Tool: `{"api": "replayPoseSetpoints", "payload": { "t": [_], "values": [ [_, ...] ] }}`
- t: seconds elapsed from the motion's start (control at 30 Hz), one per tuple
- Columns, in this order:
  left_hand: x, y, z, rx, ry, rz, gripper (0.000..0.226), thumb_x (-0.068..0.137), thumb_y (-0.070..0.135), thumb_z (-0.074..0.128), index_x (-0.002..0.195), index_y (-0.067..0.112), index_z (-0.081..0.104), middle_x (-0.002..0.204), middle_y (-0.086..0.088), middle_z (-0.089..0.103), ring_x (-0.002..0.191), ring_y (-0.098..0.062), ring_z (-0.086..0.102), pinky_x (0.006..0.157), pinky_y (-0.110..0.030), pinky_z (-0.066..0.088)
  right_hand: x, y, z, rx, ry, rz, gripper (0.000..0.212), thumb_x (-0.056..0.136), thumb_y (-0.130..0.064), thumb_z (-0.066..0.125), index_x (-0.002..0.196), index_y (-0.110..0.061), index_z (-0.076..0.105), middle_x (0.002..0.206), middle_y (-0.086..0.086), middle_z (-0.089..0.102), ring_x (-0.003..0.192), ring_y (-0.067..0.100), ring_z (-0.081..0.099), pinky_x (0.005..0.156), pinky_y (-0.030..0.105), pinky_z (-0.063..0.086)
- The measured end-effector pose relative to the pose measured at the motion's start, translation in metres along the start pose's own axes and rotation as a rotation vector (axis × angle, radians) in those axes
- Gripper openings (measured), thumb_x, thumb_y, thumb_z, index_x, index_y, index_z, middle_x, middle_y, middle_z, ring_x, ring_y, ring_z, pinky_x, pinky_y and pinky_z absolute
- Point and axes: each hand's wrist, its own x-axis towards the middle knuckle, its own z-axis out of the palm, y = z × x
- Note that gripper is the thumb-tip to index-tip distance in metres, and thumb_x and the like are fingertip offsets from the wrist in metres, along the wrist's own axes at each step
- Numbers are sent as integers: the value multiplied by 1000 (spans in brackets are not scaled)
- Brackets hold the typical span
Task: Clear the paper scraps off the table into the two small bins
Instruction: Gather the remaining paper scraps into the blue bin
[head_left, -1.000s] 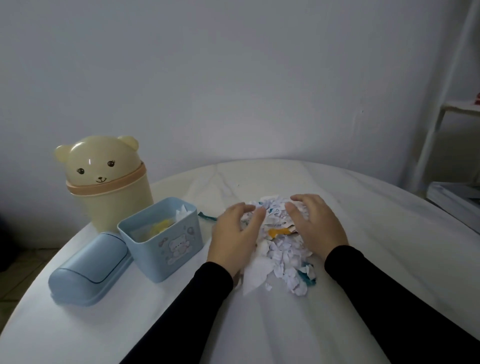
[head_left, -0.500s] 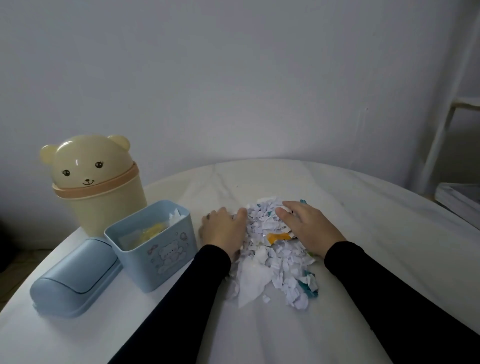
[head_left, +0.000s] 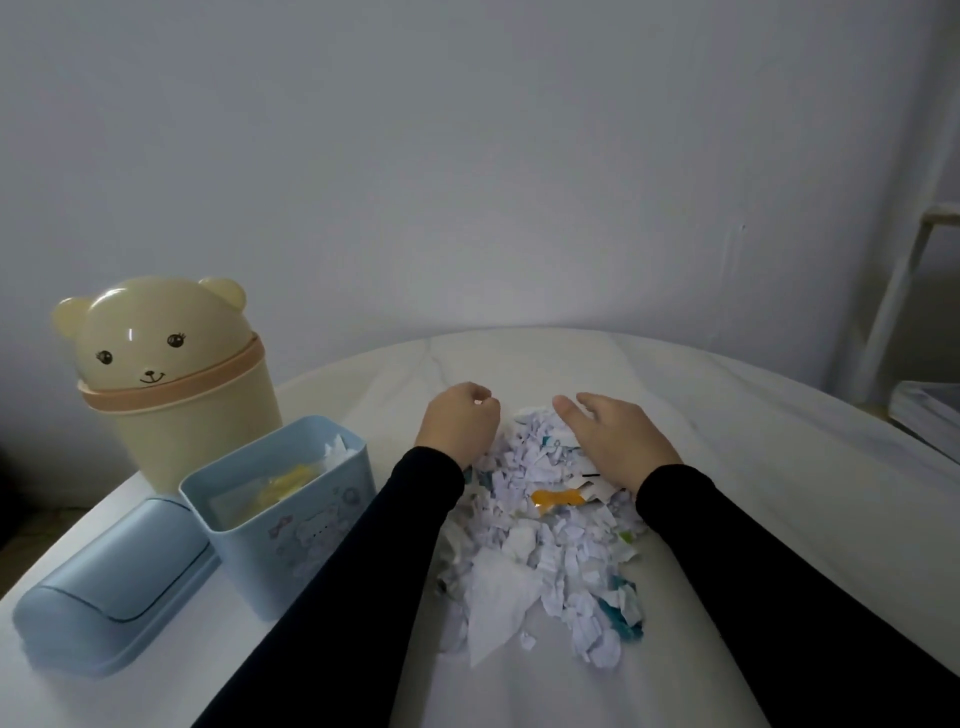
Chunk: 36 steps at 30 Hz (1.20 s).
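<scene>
Pale wall behind, white round bench (head_left: 753, 467) in front of me, dim light. On it the scraps (head_left: 545, 540) lie in one loose heap, mostly white bits with an orange piece and some teal ones, stretching from my hands back toward my body between the two black sleeves.

My left hand (head_left: 457, 423) sits at the heap's far left corner, fingers curled under into a fist; I cannot tell whether its grip has any paper in it. My right hand (head_left: 615, 439) lies flat on the far right of the heap, fingers loosely extended, pressing scraps and clasping nothing.

What the next move turns on, as I judge it: both bins stand to the left of the heap, so the left hand is the nearer carrier and any load travels leftward across a short bare strip of bench. The heap's long axis runs away from me, toward the wall.

Nearest is the blue bin (head_left: 280, 514), open-topped, already holding yellow and white paper and looking partly filled. Its lid (head_left: 111, 587) lies on the bench just beside it. Behind it stands the bear bin (head_left: 176, 384), domed lid on, contents hidden.
</scene>
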Motion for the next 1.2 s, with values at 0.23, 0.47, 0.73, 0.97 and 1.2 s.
{"api": "replayPoseSetpoints", "payload": {
  "t": [0.23,0.47,0.73,0.97,1.2],
  "values": [
    [56,-7,15,229,-19,-66,50,95,17,37,145,12,34,152,-6,34,137,-24,34,114,-36,25,25,1,6,-8,2,-135,59,91,-54,47,138,-18,47,142,0,47,130,16,44,107,30,33],
    [81,-11,23,410,-116,-18,32,95,20,33,107,11,61,124,-11,59,114,-29,52,98,-35,32,32,10,11,29,-95,-147,65,87,-58,50,141,-21,44,146,-2,45,132,13,43,107,26,33],
    [30,3,12,36,-317,10,32,91,30,46,94,10,72,78,-3,64,71,-22,57,67,-33,49,16,-2,5,7,-245,-189,34,96,-46,45,113,-27,68,93,-5,65,86,12,57,75,25,39],
    [-27,10,-12,197,-425,77,34,96,27,42,95,2,64,78,-4,58,67,-18,49,62,-29,37,-17,-9,-5,-62,-251,-200,46,93,-50,46,98,-12,71,97,12,69,89,26,63,79,38,48],
    [-70,10,-26,246,-337,186,30,93,30,45,108,23,70,106,1,70,97,-16,62,86,-30,47,-63,-13,-10,-14,-103,-246,30,94,-41,48,102,-21,69,116,-5,64,109,14,57,96,34,45]
  ]
}}
